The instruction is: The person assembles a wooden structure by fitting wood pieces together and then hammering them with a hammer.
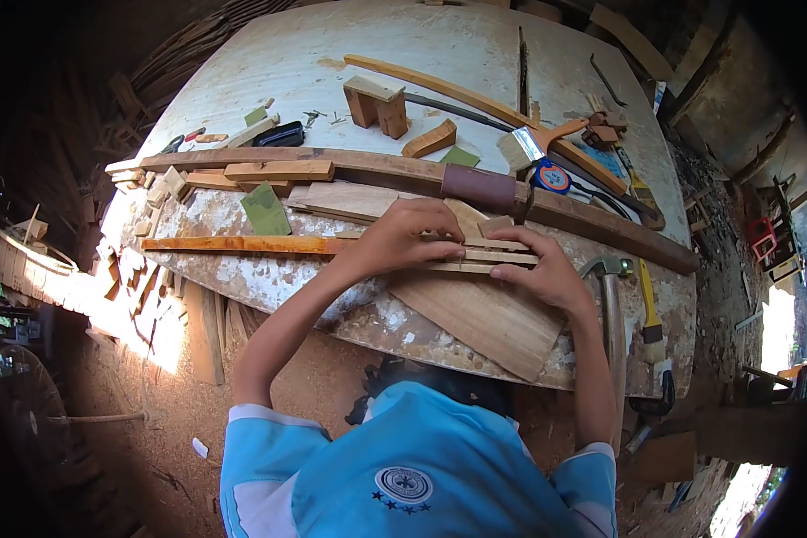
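My right hand point(547, 276) grips the right end of a small stack of thin wooden strips point(493, 256), thumb on the near side and fingers on the far side. My left hand point(408, 235) is over the stack's left part, its thumb and fingertips drawn together in a pinch. What those fingertips hold is too small to make out. Under the strips lies a wide flat board point(489, 323), angled toward the table's near edge. A long orange-brown wooden strip point(233, 244) runs left from beneath my left wrist. A hammer point(611, 305) lies just right of my right forearm.
A long brown beam point(377, 175) crosses the worn table point(278, 81), with a sandpaper-wrapped block point(478, 186) on it. Beyond are a wide brush point(533, 143), a tape measure point(551, 177) and a wooden bracket point(375, 103). A yellow-handled brush point(650, 305) lies at right.
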The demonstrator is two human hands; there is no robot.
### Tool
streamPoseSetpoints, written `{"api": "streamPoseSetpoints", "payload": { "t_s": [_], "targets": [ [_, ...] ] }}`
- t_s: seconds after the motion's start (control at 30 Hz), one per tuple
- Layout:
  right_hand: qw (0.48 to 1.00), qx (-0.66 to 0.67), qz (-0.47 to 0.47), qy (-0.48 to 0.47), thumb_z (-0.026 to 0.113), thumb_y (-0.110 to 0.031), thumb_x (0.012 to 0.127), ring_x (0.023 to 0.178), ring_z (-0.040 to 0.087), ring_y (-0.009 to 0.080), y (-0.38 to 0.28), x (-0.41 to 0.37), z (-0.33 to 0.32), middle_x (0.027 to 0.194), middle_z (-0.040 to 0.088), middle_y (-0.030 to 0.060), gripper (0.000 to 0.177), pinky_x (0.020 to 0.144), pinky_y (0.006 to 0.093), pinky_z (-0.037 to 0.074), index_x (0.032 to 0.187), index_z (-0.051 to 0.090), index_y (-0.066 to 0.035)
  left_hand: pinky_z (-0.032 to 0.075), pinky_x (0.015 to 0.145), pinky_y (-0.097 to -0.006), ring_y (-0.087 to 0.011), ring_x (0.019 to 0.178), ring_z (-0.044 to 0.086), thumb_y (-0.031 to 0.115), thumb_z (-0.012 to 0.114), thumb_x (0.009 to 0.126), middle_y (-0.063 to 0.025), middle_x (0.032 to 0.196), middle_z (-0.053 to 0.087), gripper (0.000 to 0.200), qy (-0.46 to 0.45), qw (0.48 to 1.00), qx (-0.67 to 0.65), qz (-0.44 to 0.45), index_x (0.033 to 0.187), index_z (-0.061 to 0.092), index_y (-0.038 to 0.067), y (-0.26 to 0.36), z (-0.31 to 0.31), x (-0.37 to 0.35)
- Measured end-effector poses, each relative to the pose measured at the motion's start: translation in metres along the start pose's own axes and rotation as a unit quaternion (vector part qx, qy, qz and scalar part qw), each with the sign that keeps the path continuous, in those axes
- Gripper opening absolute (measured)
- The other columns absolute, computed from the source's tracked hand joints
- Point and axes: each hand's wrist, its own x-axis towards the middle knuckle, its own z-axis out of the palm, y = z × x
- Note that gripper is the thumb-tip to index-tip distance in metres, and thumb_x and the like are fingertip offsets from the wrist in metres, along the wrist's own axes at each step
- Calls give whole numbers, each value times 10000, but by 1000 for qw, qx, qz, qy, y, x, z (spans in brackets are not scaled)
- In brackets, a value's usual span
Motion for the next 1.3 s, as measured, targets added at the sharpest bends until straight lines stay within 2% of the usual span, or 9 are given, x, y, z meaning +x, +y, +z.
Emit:
{"api": "streamPoseSetpoints", "payload": {
  "t_s": [0.07, 0.27, 0.37, 1.3],
  "targets": [
    [1000, 0, -2, 0, 764, -187, 714, 936, 612, 163, 0, 0, 0, 1017, 654, 83, 449, 854, 286, 456, 1112, 614, -42, 503, 686, -297, -195, 788, 643, 123, 758, 724, -86, 836, 661, 178, -2, 1000, 16, -6, 840, 686, 8, 1, 0, -1],
    [1000, -5, 3, -1, 766, -180, 710, 953, 612, 165, -1, -1, 0, 1044, 650, 89, 463, 865, 290, 456, 1124, 611, -42, 505, 680, -296, -198, 789, 643, 133, 761, 723, -87, 848, 659, 188, 3, 1000, 13, 3, 843, 685, 10, -2, 0, -2],
    [1000, 1, 2, -6, 767, -170, 709, 952, 615, 166, -1, -1, 0, 1053, 649, 90, 465, 864, 290, 459, 1128, 611, -41, 491, 661, -327, -240, 767, 621, 146, 740, 740, -111, 833, 641, 199, 6, 1000, -2, 12, 850, 663, -1, -2, 1, -2],
    [1000, 6, 0, -4, 776, -162, 705, 940, 610, 154, -1, -3, 2, 1020, 648, 84, 476, 851, 281, 460, 1133, 601, -47, 485, 660, -337, -248, 749, 616, 135, 708, 773, -104, 810, 644, 152, 9, 1000, -2, 16, 848, 657, 13, 1, 3, -4]
  ]
}}
